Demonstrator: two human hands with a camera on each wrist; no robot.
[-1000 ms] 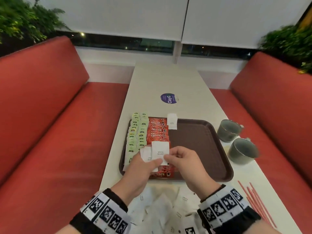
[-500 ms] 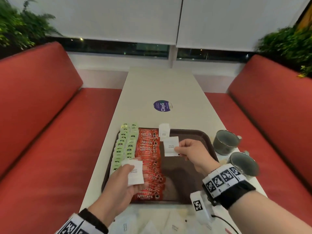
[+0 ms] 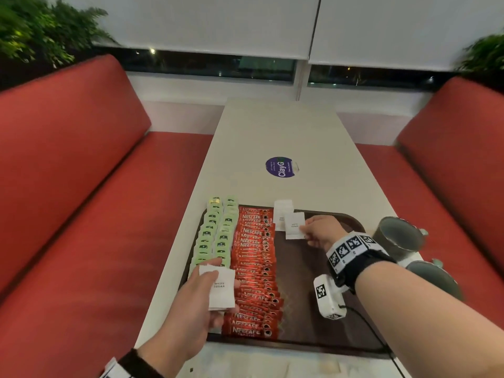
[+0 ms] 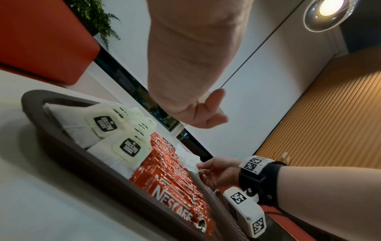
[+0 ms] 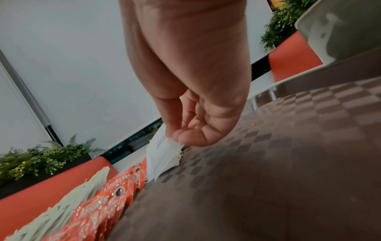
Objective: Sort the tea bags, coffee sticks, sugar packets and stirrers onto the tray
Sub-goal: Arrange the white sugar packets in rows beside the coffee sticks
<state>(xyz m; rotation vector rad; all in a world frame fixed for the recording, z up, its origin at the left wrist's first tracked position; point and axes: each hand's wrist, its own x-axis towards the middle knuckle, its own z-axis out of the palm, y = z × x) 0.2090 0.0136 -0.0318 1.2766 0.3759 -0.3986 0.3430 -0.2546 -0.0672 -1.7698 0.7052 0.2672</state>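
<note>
Done: my tea bags (image 3: 215, 236) and coffee sticks (image 3: 255, 268) fill the tray (image 3: 327, 323).
Underway: right hand (image 3: 321, 233) pinches sugar packet (image 3: 295, 226) down.
Waiting: left hand (image 3: 191, 304) grips more sugar (image 3: 221, 289).

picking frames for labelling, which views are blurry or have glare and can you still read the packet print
Head view: sharp at centre, edges bent by the wide lens; "white sugar" reads on the packet in the left hand. Left wrist view: ceiling lamp flares top right, tea bags slightly smeared yet legible. Right wrist view: near tray soft and dark, coffee sticks blurred, right hand fairly clear.
</note>
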